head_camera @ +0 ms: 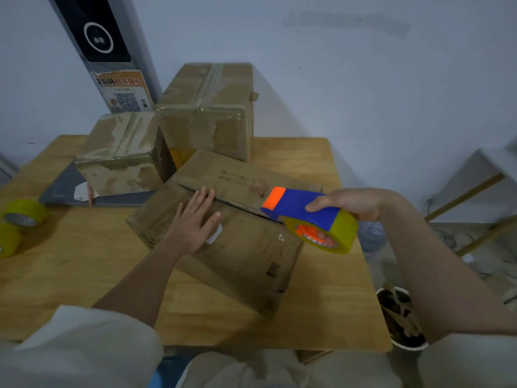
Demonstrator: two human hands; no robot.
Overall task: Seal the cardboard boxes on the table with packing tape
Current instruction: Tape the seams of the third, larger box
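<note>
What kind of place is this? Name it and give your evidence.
Probably a small parcel-packing room or home workspace, not a warehouse. Taped cardboard boxes stand on a wooden table against a bare wall, spare tape rolls lie at its left edge, and the right hand holds a tape dispenser.
</note>
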